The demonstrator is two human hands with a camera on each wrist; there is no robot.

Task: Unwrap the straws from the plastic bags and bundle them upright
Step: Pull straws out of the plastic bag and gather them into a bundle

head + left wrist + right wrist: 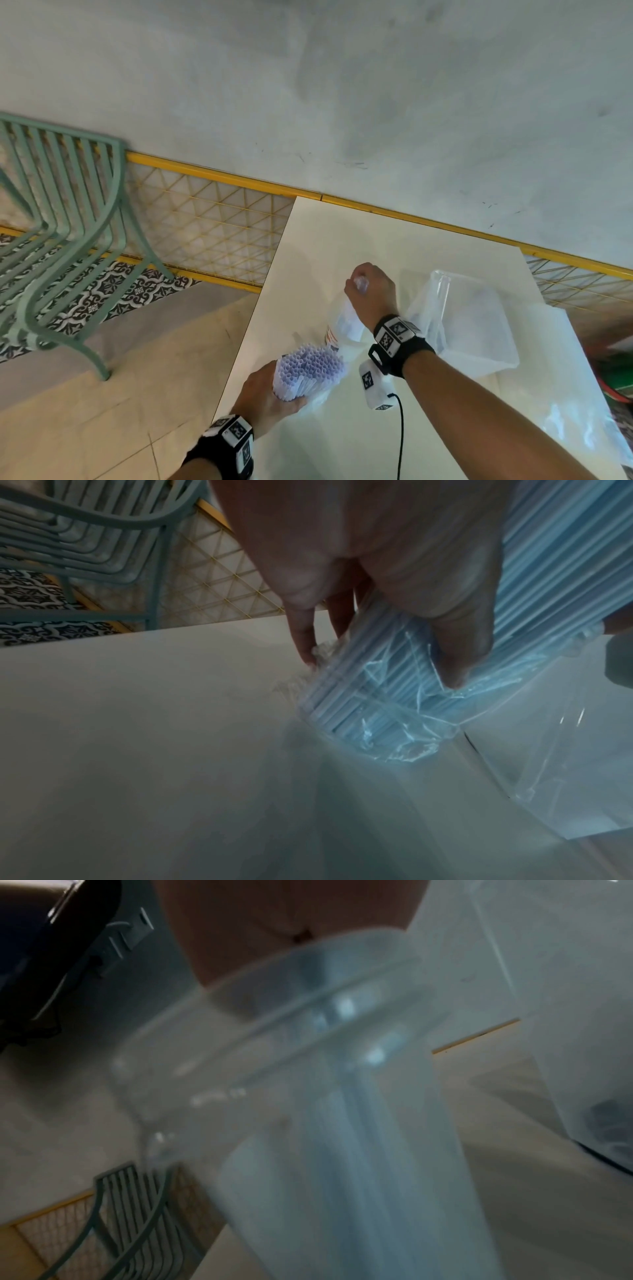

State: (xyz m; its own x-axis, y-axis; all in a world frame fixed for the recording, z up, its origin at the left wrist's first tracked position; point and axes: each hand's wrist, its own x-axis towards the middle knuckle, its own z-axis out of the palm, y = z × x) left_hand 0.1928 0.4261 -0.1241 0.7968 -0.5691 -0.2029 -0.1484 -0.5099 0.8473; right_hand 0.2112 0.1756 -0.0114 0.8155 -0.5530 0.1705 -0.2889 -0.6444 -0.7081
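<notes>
A thick bundle of pale straws stands tilted on the white table, open ends toward me. My left hand grips the bundle around its side; the left wrist view shows its fingers curled over the straws, with crumpled clear plastic round their lower ends. My right hand is raised beyond the bundle and pinches the top of the clear plastic bag, which stretches down toward the straws. The right wrist view shows that bag, blurred, hanging from the hand.
A clear plastic container with loose plastic draped on it stands right of my right hand. More clear plastic lies at the table's right edge. A green metal chair stands left on the floor. A yellow-framed mesh barrier runs behind the table.
</notes>
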